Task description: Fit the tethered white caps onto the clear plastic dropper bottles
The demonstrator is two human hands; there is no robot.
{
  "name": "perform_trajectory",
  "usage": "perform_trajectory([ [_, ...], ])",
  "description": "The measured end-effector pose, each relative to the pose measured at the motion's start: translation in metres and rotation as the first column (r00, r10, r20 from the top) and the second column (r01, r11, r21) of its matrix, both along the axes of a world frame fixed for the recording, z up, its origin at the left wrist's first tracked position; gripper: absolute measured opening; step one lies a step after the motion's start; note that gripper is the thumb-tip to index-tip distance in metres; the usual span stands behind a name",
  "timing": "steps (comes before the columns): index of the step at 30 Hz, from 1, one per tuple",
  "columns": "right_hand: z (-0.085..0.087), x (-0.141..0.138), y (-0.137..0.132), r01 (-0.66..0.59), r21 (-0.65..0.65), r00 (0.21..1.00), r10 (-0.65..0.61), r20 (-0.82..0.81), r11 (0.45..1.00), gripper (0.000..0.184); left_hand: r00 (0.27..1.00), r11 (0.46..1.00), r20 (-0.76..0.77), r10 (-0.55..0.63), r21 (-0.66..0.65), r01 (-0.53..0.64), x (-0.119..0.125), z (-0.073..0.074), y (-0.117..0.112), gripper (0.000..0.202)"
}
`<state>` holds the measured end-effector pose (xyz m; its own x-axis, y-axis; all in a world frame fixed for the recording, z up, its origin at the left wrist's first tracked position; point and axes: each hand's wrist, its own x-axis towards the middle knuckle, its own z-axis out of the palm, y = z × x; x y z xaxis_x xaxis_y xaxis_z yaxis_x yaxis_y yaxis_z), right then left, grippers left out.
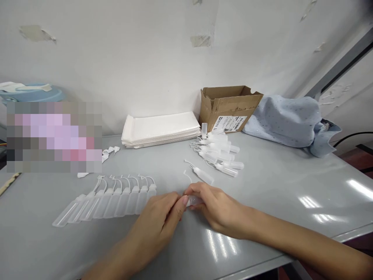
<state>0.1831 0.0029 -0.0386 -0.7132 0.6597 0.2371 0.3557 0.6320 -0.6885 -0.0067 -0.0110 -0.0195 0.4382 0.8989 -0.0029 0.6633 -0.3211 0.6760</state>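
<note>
Both hands meet at the front middle of the grey table point(276, 182). My right hand point(217, 208) is closed around a small clear plastic bottle point(194, 200), mostly hidden by its fingers. My left hand point(163, 217) pinches at the bottle's left end with its fingertips. To the left, a neat row of several clear bottles with white tethered caps point(110, 200) lies side by side. A loose pile of the same bottles point(220, 153) lies beyond my hands, with one single bottle point(202, 174) nearer.
A stack of white padded sheets point(160, 128) lies at the back by the wall. An open cardboard box point(229, 105) stands to its right, with a light blue cloth point(288, 120) beside it. A few loose white caps point(109, 152) lie at the left. The table edge runs along the right front.
</note>
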Motion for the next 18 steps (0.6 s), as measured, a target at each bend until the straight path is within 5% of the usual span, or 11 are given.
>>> perform_trajectory([
  [5, 0.004, 0.000, 0.004, -0.032, 0.052, 0.991, 0.025, 0.134, 0.998, 0.034, 0.998, 0.997, 0.004, -0.070, 0.040, 0.069, -0.002, -0.008, -0.002, 0.028],
  [12, 0.011, 0.001, 0.004, -0.006, -0.130, 0.998, 0.015, 0.065, 0.991, 0.034, 0.989, 0.921, 0.028, -0.142, 0.370, 0.122, -0.004, -0.024, -0.008, 0.013],
  [16, 0.011, 0.001, 0.002, 0.027, -0.138, 0.998, -0.035, -0.050, 0.990, 0.059, 0.993, 0.968, 0.098, -0.065, 0.249, 0.039, -0.003, -0.014, -0.007, 0.008],
  [18, 0.009, 0.000, 0.002, 0.078, -0.070, 0.996, -0.081, -0.041, 0.994, 0.057, 0.991, 0.993, 0.132, 0.005, 0.114, -0.020, -0.001, -0.005, -0.005, 0.016],
])
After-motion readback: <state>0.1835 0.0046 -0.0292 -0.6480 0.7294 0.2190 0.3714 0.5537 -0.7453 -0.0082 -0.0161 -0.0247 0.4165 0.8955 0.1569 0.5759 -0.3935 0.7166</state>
